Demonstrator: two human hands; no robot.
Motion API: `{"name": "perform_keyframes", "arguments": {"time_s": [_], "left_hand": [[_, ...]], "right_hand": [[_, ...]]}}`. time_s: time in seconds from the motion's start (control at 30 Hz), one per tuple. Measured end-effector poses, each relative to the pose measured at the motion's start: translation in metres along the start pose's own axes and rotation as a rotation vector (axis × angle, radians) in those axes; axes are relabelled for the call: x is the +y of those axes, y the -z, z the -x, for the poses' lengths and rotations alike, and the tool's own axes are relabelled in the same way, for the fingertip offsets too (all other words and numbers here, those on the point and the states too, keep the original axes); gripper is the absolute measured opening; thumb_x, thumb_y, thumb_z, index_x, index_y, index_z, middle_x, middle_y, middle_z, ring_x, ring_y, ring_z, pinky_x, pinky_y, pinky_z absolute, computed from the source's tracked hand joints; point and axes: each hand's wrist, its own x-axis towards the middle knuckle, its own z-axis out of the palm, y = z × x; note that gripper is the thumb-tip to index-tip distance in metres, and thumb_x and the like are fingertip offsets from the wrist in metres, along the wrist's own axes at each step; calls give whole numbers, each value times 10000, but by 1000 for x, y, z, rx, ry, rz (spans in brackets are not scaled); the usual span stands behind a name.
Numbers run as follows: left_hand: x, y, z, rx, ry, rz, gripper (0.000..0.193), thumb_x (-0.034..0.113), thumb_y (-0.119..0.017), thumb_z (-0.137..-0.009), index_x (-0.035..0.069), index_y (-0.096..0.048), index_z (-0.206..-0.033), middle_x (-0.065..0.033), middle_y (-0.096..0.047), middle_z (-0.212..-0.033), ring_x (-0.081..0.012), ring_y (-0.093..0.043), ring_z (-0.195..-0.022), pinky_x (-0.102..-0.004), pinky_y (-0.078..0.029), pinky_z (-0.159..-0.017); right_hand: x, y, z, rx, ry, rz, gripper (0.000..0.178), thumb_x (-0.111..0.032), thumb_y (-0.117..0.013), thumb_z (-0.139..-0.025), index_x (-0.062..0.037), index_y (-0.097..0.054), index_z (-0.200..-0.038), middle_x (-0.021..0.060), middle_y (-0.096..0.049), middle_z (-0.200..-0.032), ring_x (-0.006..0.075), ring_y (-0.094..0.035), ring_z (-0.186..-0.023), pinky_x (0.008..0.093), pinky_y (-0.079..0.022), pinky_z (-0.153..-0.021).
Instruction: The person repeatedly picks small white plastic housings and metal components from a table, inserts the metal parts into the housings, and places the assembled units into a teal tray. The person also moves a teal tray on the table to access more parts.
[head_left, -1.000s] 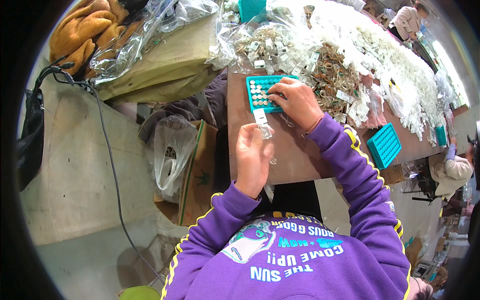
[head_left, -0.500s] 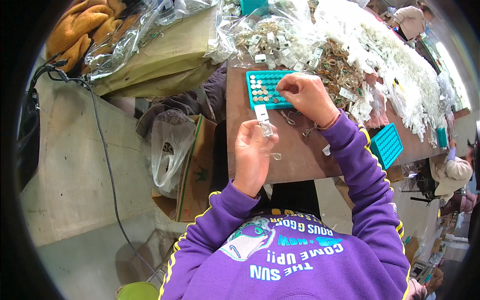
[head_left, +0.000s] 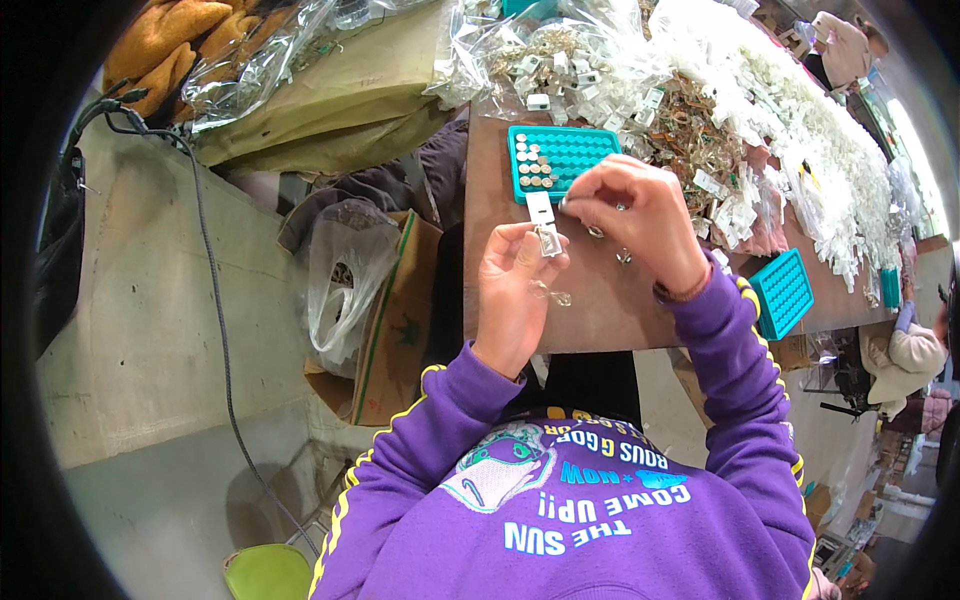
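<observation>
My left hand [head_left: 512, 290] grips a small white plastic case [head_left: 541, 210] with its hinged end opened out and a clear part at the fingertips. A thin loose wire loop hangs beside that palm. My right hand [head_left: 645, 215] is closed in a pinch just right of the case; whatever its fingertips hold is too small to make out. Beyond both hands lies a teal tray [head_left: 590, 143] with rows of pockets. Several small silver discs, like button cells [head_left: 533, 168], sit in its left part. Tiny wired pieces [head_left: 624, 256] lie on the table under my right hand.
A large heap of white plastic pieces [head_left: 760, 130] covers the far right of the brown table [head_left: 600, 310]. A second teal tray [head_left: 783, 293] lies at the right edge. Left of the table stands a cardboard box [head_left: 390, 330] with a plastic bag [head_left: 345, 270]. Other people work far right.
My right hand has drawn back from the tray toward the case in my left hand. My left hand still holds the case. The whole view has shifted slightly.
</observation>
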Motion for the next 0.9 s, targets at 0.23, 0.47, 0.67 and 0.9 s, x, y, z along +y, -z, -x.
{"name": "perform_keyframes", "arguments": {"time_s": [0.23,0.47,0.67,0.9], "left_hand": [[0,3,0,-100,-23,-54,123,146,-559,-974,81,-552,-1078,-30,-627,-1020,-123,-609,-921,-326,-515,-847],[3,-4,1,-11,35,-29,75,88,-573,-958,50,-567,-1023,-58,-640,-978,-123,-615,-866,-303,-526,-794],[3,-5,1,-31,19,-44,82,95,-582,-955,44,-587,-1019,-60,-646,-947,-135,-622,-837,-301,-527,-772],[4,1,1,-129,20,-117,114,148,-565,-972,70,-586,-1052,-42,-636,-1013,-127,-613,-917,-333,-524,-841]], "right_hand": [[-12,-20,24,90,227,186,88,-81,-689,-770,-62,-632,-833,77,-597,-787,274,-624,-668,342,-511,-581],[-11,-6,19,-142,210,129,54,-59,-666,-765,-53,-638,-812,86,-592,-773,303,-619,-684,376,-508,-600],[-16,-7,29,-23,268,196,106,-43,-681,-741,-65,-685,-845,75,-631,-798,255,-648,-700,334,-523,-600],[-17,-10,30,115,185,102,136,-30,-721,-726,-69,-697,-853,60,-637,-759,212,-649,-657,296,-521,-576]]}}
